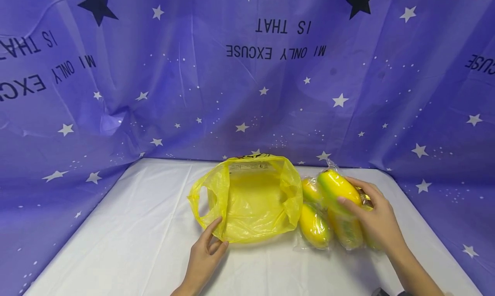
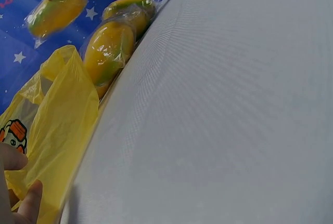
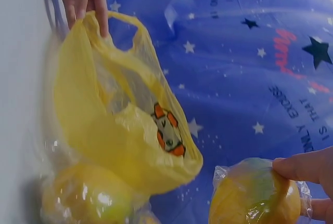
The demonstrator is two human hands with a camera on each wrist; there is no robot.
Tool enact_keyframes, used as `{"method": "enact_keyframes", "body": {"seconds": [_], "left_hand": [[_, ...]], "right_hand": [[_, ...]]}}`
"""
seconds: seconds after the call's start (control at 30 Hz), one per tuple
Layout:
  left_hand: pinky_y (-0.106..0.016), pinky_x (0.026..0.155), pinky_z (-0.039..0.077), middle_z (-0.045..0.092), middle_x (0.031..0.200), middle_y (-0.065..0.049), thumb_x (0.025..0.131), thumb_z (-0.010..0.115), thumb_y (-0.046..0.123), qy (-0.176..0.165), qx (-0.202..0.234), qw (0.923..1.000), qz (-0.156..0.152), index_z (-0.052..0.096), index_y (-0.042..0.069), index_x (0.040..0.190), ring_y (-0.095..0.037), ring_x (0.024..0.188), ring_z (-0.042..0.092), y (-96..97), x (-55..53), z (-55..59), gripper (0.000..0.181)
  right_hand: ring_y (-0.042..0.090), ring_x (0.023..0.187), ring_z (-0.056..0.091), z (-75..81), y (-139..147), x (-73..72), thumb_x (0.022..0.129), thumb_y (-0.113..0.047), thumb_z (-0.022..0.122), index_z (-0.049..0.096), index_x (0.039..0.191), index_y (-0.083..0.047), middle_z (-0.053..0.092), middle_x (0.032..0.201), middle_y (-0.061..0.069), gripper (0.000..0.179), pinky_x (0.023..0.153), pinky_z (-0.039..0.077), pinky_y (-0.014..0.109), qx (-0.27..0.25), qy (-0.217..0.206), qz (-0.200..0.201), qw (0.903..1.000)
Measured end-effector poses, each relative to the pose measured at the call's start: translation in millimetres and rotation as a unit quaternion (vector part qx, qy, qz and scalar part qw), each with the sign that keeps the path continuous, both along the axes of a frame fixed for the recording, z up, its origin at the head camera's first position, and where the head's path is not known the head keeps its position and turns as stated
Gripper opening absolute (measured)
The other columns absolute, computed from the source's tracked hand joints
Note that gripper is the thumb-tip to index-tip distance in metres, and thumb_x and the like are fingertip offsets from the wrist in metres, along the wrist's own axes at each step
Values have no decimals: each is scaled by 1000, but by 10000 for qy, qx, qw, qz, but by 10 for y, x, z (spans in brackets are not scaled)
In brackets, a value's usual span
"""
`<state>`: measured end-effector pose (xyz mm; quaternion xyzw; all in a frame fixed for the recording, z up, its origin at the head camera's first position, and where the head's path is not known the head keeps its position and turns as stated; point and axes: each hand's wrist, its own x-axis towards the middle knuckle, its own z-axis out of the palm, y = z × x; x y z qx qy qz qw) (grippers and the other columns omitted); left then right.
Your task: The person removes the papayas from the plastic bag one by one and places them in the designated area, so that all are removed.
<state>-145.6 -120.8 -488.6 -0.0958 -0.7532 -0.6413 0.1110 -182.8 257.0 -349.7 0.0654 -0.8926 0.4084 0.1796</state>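
A yellow plastic bag stands with its mouth spread wide on the white table. My left hand holds the bag's near left edge between thumb and fingers; the left wrist view also shows that hand at the edge. To the right of the bag, my right hand grips a yellow-green mango in clear wrap, raised above other wrapped mangoes. The right wrist view shows thumb and fingers on the held mango, apart from the bag.
Several wrapped mangoes lie close together against the bag's right side, partly hidden by the right hand and the held one. A purple cloth with stars and lettering hangs behind the white table.
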Motion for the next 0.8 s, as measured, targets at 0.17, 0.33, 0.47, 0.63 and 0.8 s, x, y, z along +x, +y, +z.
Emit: {"method": "enact_keyframes", "body": {"seconds": [0.17,0.33,0.47,0.63,0.8], "left_hand": [[-32,89,53,33,150,-21,88,70,5,-88,0,10000,35,41,10,145,-43,122,49,-1,-10,-7,64],[-33,88,53,34,149,-23,88,70,5,82,-49,10000,18,42,8,144,-44,123,47,-5,-9,-17,63],[-35,88,53,33,149,-24,89,69,5,122,-9,9999,-37,41,7,144,-44,119,51,-6,3,-7,62],[-35,89,53,31,150,-25,89,69,6,63,24,9999,-76,40,7,145,-44,117,53,-7,5,1,63],[-36,89,53,32,149,-26,90,69,7,37,-72,9999,-62,40,7,145,-45,116,53,-11,-6,-13,62]], "right_hand": [[12,102,43,-37,158,18,90,-36,70,53,139,-16,51,130,5,55,76,39,16,48,-76,-314,9995],[9,101,44,-79,276,57,90,-35,70,54,139,-16,50,130,8,55,73,41,7,21,-86,-474,9988],[3,95,48,-95,375,78,90,-36,70,52,140,-16,50,129,7,57,70,44,6,27,-195,-596,9980],[-4,91,49,-117,502,84,89,-36,71,52,140,-14,50,124,-1,58,69,45,4,-108,-271,-763,9967],[-3,97,41,-145,625,89,90,-38,70,51,140,-11,48,127,9,59,68,37,-1,25,-290,-1082,9937]]}}
